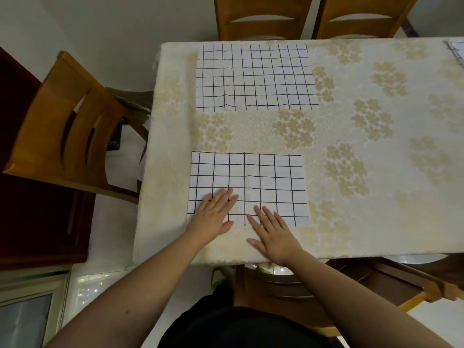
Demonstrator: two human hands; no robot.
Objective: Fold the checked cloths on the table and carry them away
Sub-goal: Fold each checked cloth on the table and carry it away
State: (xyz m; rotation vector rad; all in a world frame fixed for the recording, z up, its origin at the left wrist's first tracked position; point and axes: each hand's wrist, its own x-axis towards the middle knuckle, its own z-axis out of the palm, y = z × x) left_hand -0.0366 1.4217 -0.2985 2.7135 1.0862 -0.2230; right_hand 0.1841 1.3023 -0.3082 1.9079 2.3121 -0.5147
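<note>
Two white cloths with black checks lie flat on the table. The near cloth sits close to the front edge. My left hand lies flat on its near left part, fingers straight and together. My right hand lies flat across its near edge, fingertips on the cloth, palm on the tablecloth. The far cloth is spread out at the back of the table, apart from both hands. A corner of another checked cloth shows at the far right edge of the view.
The table wears a cream tablecloth with gold flowers. Wooden chairs stand at the left, behind the table and under its front edge. A dark cabinet stands at the left.
</note>
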